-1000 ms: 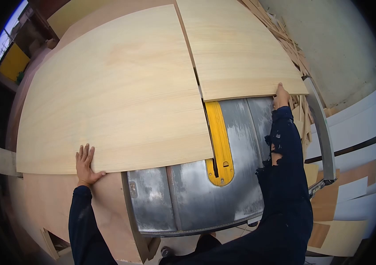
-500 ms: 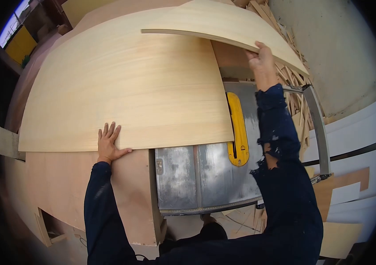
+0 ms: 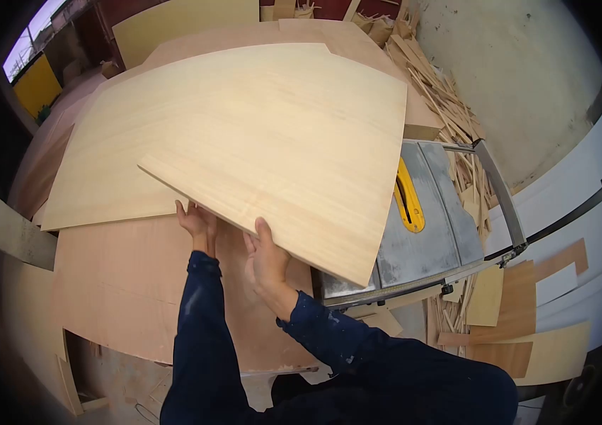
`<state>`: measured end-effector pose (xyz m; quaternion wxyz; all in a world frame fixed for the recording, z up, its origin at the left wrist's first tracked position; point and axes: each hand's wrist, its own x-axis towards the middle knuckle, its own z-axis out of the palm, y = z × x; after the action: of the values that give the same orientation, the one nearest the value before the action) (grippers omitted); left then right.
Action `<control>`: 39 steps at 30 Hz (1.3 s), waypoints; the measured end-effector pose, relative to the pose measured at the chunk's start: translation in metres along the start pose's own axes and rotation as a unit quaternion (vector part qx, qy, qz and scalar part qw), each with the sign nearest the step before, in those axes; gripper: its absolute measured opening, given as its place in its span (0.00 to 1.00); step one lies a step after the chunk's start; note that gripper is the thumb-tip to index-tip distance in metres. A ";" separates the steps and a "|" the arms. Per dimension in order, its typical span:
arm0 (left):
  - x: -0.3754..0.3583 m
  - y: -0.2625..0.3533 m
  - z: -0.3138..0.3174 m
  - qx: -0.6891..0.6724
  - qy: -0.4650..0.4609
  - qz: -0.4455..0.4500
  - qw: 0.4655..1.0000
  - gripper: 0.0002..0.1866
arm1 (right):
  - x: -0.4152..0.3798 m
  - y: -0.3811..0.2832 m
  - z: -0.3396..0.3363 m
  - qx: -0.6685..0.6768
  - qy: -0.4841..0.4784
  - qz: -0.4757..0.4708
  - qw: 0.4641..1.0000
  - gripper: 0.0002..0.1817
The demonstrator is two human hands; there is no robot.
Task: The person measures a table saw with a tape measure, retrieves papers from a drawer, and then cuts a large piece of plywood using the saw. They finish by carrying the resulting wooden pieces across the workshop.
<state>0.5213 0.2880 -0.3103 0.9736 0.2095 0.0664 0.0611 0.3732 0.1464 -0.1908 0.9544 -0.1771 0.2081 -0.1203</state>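
A pale plywood panel [image 3: 294, 163] is held tilted, its near edge raised over a second plywood sheet [image 3: 110, 173] that lies on the table. My right hand [image 3: 269, 262] grips the near edge, thumb on the top face and fingers underneath. Further left, my left hand [image 3: 198, 225] is at the same edge from below, its fingers partly hidden by the panel. To the right, the grey table saw [image 3: 421, 227] shows its yellow blade insert [image 3: 408, 198], partly covered by the panel's right side.
A reddish wooden worktop [image 3: 117, 283] extends under the sheets. Thin offcut strips [image 3: 442, 92] are heaped along the wall at right. A metal rail [image 3: 500, 191] borders the saw, and white boards [image 3: 584, 219] and wood pieces [image 3: 513, 304] lie beyond it.
The upper panel has come nearer and turned, now covering part of the saw. My right hand moved down and left with it. My left hand left the lower sheet for the panel's edge.
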 end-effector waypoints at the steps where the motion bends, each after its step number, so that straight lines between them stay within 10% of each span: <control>1: -0.044 0.017 0.029 0.020 -0.067 -0.031 0.997 0.42 | -0.015 0.017 -0.010 -0.009 0.017 0.020 1.000 0.25; 7: -0.119 0.077 0.028 0.211 0.134 0.000 0.968 0.33 | -0.094 0.098 -0.074 -0.030 0.036 0.123 0.991 0.27; 9: -0.127 0.121 0.015 0.257 0.178 -0.004 0.950 0.30 | -0.131 0.098 -0.126 -0.382 -0.347 0.094 0.851 0.29; 11: -0.144 0.164 -0.003 0.262 0.191 0.003 0.946 0.28 | -0.147 0.117 -0.248 -0.439 -0.502 0.258 0.699 0.32; 15: -0.211 0.248 -0.083 0.285 0.231 0.017 0.930 0.25 | -0.200 -0.027 -0.301 -0.375 -0.235 0.457 0.772 0.31; 23: -0.515 0.328 -0.150 0.407 0.539 0.093 0.731 0.34 | -0.211 -0.095 -0.265 -0.175 -0.188 0.239 0.936 0.42; 28: -0.695 0.339 -0.148 0.406 0.631 0.156 0.642 0.33 | -0.239 -0.085 -0.251 -0.106 -0.254 0.267 0.924 0.36; 30: -0.765 0.344 -0.181 0.481 0.706 0.165 0.492 0.35 | -0.265 -0.074 -0.253 -0.129 -0.202 0.403 0.883 0.34; 34: -0.894 0.318 -0.218 0.490 0.775 0.140 0.374 0.38 | -0.303 -0.044 -0.285 -0.240 -0.259 0.467 0.811 0.32; 39: -1.041 0.268 -0.222 0.386 0.837 0.127 0.367 0.38 | -0.359 0.009 -0.297 -0.272 -0.260 0.574 0.727 0.34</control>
<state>-0.5615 0.4660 -0.2912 0.2134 0.4099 0.8359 0.2961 -0.0736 0.1783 -0.3193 0.7690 -0.2998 0.0373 0.5633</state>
